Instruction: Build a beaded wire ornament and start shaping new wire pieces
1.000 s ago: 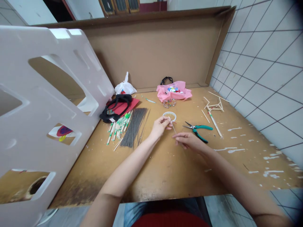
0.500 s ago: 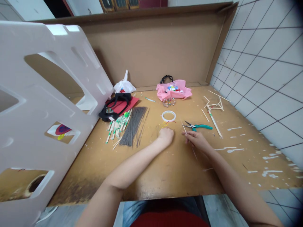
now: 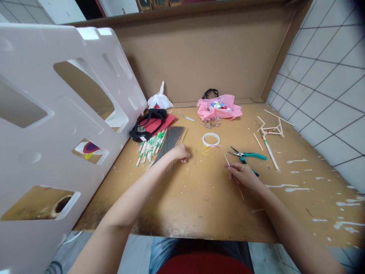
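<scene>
My right hand (image 3: pixel 242 175) pinches a thin pale stick (image 3: pixel 226 158) that slants across the fingers, its lower end pointing toward me. Right beside that hand lie teal-handled pliers (image 3: pixel 252 155), jaws apart and one handle partly covered by the hand. My left hand (image 3: pixel 181 153) is closed, fingers curled under, at the right edge of a bundle of grey wires (image 3: pixel 170 142). Whatever its fingers hold, if anything, is hidden. Between the hands are a roll of white tape (image 3: pixel 211 140), short yellow and red wire pieces and a couple of loose thin wires (image 3: pixel 195 156).
Paper-wrapped chopsticks (image 3: pixel 148 147), a black strap (image 3: pixel 145 133) and a red sheet (image 3: pixel 168 121) lie left, beside a white plastic panel (image 3: pixel 42 133). Behind are a white bag (image 3: pixel 159 101) and pink bag (image 3: pixel 203 108). A stick frame (image 3: pixel 272 131) lies right, near the tiled wall.
My left hand has moved left, from near the tape roll to the grey wires. My right hand keeps the stick by the pliers. The whole view has shifted a little.
</scene>
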### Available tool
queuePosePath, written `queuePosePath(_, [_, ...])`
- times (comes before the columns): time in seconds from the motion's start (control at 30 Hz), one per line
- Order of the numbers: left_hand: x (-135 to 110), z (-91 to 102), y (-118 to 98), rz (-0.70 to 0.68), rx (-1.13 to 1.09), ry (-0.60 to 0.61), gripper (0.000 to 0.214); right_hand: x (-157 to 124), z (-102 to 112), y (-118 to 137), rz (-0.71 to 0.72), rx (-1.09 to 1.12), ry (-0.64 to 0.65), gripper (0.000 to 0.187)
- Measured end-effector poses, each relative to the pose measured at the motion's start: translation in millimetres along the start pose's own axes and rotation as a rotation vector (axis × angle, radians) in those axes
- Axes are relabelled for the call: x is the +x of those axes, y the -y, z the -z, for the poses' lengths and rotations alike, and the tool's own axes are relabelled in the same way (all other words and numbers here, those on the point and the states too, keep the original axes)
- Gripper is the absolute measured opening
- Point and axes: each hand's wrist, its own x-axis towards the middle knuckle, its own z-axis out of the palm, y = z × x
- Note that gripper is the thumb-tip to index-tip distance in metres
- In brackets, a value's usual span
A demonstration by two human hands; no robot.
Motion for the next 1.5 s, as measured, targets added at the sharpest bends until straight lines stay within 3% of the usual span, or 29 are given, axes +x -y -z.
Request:
queuePosePath(0.17, [7, -12.9, 5, 0.059, 0.041, -0.022, 0.019, -1, 0, 1, 0.02, -0.026, -0.027, 0.044])
queuePosePath(0.43, [12, -20.2, -14, 0.091, 0.199, -0.237, 0.037, 4, 2, -6, 0.072, -0.055, -0.079, 0.044])
queuePosePath(0.7, [26, -59.7, -26, 0.025, 0.147, -0.304, 0.01, 7, 3, -10, 0.066, -0.156, -0.096, 0.043])
queuePosePath(0.83, [22, -60.2, -18, 0.004, 0.139, -0.28, 0.029, 4, 2, -6, 0.109, -0.342, -0.022, 0.037])
queuePosePath(0.9, [18, -56.9, -13, -0.019, 0.132, -0.272, 0.026, 4, -2, -1, 0.167, -0.544, -0.064, 0.033])
queuePosePath(1.0, [13, -46.5, -5, -0.08, 0.104, -0.261, 0.004, 4, -10, 4, 0.21, -0.778, -0.172, 0.029])
queuePosePath(1.07, [8, -37.1, 2, -0.134, 0.066, -0.238, 0.013, 5, -13, 6, 0.205, -0.817, -0.2, 0.027])
queuePosePath(1.17, [-3, -27.3, 12, -0.254, -0.027, -0.185, 0.011, 8, -14, 13, 0.246, -0.767, -0.25, 0.026])
queuePosePath(1.23, [-14, -27.7, 16, -0.347, -0.121, -0.155, 0.002, 11, -16, 23, 0.301, -0.601, -0.29, 0.028])
queuePosePath(1.27, [-20, -30.1, 18, -0.387, -0.17, -0.15, 0.007, 13, -19, 30, 0.318, -0.476, -0.292, 0.029])
queuePosePath(1.4, [-40, -46.4, 19, -0.537, -0.315, -0.179, 0.013, 24, -44, 63, 0.26, -0.038, -0.122, 0.036])
queuePosePath(1.5, [-46, -56.5, 19, -0.608, -0.334, -0.252, 0.009, 32, -65, 80, 0.377, 0.0, -0.101, 0.028])
